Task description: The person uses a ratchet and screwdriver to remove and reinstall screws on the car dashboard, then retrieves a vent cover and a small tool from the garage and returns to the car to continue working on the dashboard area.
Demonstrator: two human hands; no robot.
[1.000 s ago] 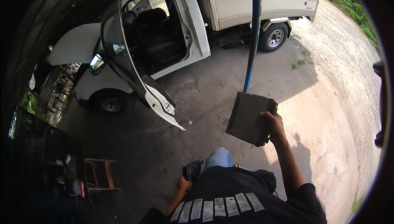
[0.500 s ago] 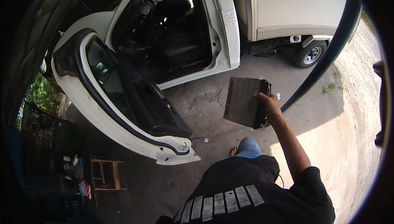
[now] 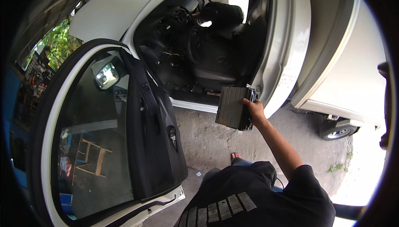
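My right hand (image 3: 255,111) is closed on the edge of a grey, ribbed metal car stereo (image 3: 232,108). The thumb lies over its top face, and the other fingers are hidden under or behind it. My arm stretches out, so the stereo hangs in front of the sill of the open driver's doorway. Its black end faces my palm. Nowhere in the picture does my left hand appear. Inside the cab, the dashboard (image 3: 172,56) is partly stripped, with loose wires showing below the steering wheel (image 3: 194,46).
The white vehicle's door (image 3: 160,148) stands wide at my left. Across the cab, a person's dark sleeve (image 3: 224,14) reaches toward the dashboard. The driver's seat (image 3: 216,71) lies beyond the sill. A white box body (image 3: 345,69) with a wheel (image 3: 338,132) is at right. Concrete floor (image 3: 208,137) lies below.
I have come closer to the cab, and the doorway and door now fill more of the view. The stereo stays in my right hand, now in front of the door sill.
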